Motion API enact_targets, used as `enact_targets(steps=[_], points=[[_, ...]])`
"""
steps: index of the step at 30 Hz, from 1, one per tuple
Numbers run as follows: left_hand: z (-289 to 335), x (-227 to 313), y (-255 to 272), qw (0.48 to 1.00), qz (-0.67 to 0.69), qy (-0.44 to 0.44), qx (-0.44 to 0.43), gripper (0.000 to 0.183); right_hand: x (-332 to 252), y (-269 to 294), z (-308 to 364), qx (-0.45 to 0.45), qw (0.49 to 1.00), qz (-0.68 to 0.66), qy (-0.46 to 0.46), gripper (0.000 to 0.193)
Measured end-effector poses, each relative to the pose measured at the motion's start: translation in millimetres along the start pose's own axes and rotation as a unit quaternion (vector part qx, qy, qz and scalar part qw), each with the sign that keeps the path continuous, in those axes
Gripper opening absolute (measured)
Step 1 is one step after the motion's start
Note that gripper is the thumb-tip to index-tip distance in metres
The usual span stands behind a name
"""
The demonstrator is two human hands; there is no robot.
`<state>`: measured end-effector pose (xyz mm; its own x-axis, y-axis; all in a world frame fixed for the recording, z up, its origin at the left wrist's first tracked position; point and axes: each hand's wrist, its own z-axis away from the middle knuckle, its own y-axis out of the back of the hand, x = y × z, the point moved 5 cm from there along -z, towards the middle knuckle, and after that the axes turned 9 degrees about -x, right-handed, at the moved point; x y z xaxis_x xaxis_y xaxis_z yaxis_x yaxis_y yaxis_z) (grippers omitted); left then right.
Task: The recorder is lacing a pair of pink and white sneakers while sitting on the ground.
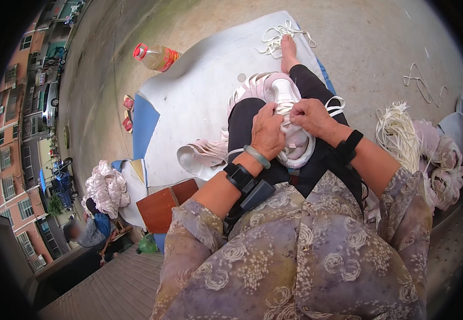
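A pale pink and white sneaker [297,145] rests on my lap between my thighs. My left hand [267,129] lies along its left side, fingers bent and pinched at the lacing. From the right, my right hand [314,118] meets it over the eyelets, thumb and fingertips pressed together on the white shoelace [337,105], which loops out beside that hand. The fingertips partly hide the lace rows. Just beyond the sneaker, a row of pink and white shoe uppers [255,88] lies nested together near my knees.
More uppers [206,151] fan out left of my leg on a white sheet [188,90]. A bundle of white laces [399,130] hangs at right beside piled shoes [444,170]. Loose laces [284,38] lie by my foot. A red-capped bottle [156,56] lies far left; a person [90,233] sits lower left.
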<state>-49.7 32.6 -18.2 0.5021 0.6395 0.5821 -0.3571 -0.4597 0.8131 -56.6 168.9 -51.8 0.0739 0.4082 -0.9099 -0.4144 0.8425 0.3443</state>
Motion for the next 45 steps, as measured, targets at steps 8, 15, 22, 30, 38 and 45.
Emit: enact_targets(steps=[8,15,22,30,38,45], points=[[-4.2,-3.1,0.0,0.996,0.084,0.028,-0.031,0.015,-6.3,13.2,7.8,0.003,0.996,0.085,0.033,0.013],[18.9,2.4,49.4,1.000,0.011,0.006,-0.004,0.007,-18.2,14.2,35.5,-0.063,0.985,0.052,0.151,0.046],[97.9,-94.0,144.0,0.938,-0.306,0.151,0.057,0.007,-28.0,12.4,32.9,0.014,0.971,0.178,0.160,0.030],[107.2,-124.2,131.9,0.875,-0.395,0.270,-0.079,0.023,-47.8,17.2,44.6,0.100,0.945,0.228,0.213,0.027],[6.8,-21.9,38.4,0.993,-0.090,-0.006,-0.079,0.014,-33.1,16.9,43.9,0.100,0.960,0.212,0.150,0.014],[25.4,-42.8,80.6,0.996,-0.049,0.018,-0.073,0.009,-26.6,45.0,50.3,0.060,0.984,0.134,0.102,0.008]])
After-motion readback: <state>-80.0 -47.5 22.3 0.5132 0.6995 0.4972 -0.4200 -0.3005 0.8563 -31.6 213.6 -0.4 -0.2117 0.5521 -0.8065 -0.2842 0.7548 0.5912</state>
